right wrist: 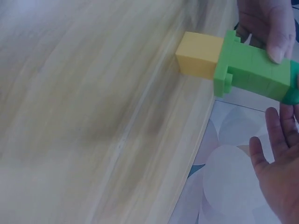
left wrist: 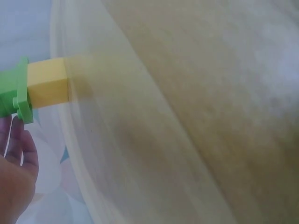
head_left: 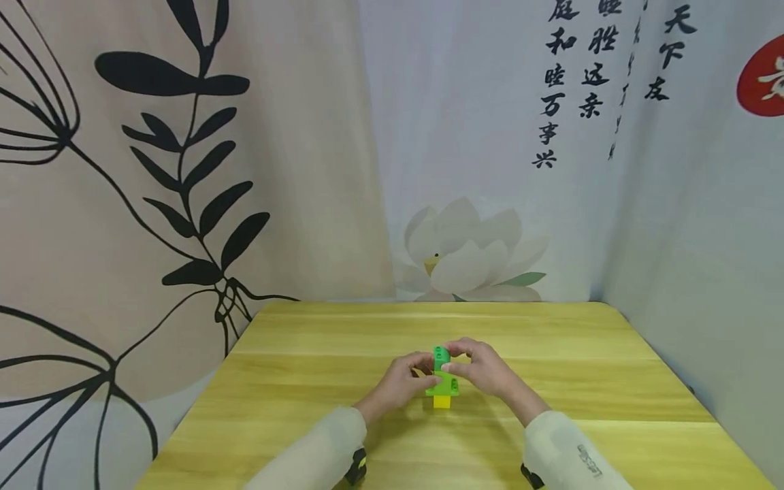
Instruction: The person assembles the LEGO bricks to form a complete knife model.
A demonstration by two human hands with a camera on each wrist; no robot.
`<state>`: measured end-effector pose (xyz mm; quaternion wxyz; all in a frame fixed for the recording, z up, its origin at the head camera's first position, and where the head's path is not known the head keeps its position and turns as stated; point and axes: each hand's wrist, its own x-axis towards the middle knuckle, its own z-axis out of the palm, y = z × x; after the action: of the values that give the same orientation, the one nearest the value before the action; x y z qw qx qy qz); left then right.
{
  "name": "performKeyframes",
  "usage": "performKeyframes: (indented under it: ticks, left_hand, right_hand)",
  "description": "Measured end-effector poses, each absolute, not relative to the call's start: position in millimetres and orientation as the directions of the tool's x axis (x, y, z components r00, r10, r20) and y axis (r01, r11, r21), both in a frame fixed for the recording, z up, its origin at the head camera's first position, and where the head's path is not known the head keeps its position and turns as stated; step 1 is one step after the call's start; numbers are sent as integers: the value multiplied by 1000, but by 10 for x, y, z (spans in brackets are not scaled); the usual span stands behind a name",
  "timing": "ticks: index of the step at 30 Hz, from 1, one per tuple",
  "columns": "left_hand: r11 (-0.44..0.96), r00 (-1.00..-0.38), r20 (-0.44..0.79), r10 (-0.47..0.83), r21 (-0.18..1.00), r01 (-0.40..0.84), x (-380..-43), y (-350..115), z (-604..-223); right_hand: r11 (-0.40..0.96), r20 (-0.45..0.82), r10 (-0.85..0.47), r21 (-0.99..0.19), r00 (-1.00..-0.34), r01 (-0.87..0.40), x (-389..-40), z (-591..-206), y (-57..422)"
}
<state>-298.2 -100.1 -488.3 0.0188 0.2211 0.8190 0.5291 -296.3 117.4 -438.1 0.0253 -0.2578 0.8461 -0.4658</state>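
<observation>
A small tower of toy building blocks stands on the table between the two hands. Its foot is a yellow block (head_left: 442, 402), with a wider light green plate (right wrist: 224, 65) above that shows studs on both sides. Light green blocks (right wrist: 261, 70) rise from this plate, topped by a darker green block (head_left: 439, 358) with a rounded edge. My left hand (head_left: 404, 381) grips the light green part from the left, its thumb lying on the block. From the right, my right hand (head_left: 484, 367) pinches the darker green top block; its other fingers (right wrist: 275, 133) stand apart from the tower.
The wooden table (head_left: 306, 401) extends around the tower. Behind it hangs a curtain (head_left: 318, 170) with printed plants, a lotus and writing, and another curtain side borders the right edge.
</observation>
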Motion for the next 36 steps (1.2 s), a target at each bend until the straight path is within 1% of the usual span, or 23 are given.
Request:
performKeyframes:
  ticks: [4,12,20,24,29,36]
  left_hand:
    - [350,-907,208,366,872,342,-2983,-994,-4875]
    - [350,-918,173,358,886,303,-2971,-1001,-4902]
    - [375,-918,152,367,878,296,-2968,-1015,-4930]
    - [388,-917,147,370,873,296,-2948,-1028,-4917]
    - [393,-910,150,386,866,309,-2934,-1025,-4881]
    - [391,-901,169,399,857,334,-2946,-999,-4833]
  right_hand:
    - [435,202,-446,-803,-872,-408,-2979,-4396,1169]
    - [442,176,-427,-815,-887,-374,-2961,-4440,1133]
    - [457,193,-390,-808,-900,-371,-2924,-4522,1103]
    - [442,208,-380,-815,-901,-374,-2901,-4538,1096]
    - [428,195,-368,-833,-909,-352,-2895,-4548,1117]
    - [361,202,-363,-870,-910,-336,-2904,-4502,1153]
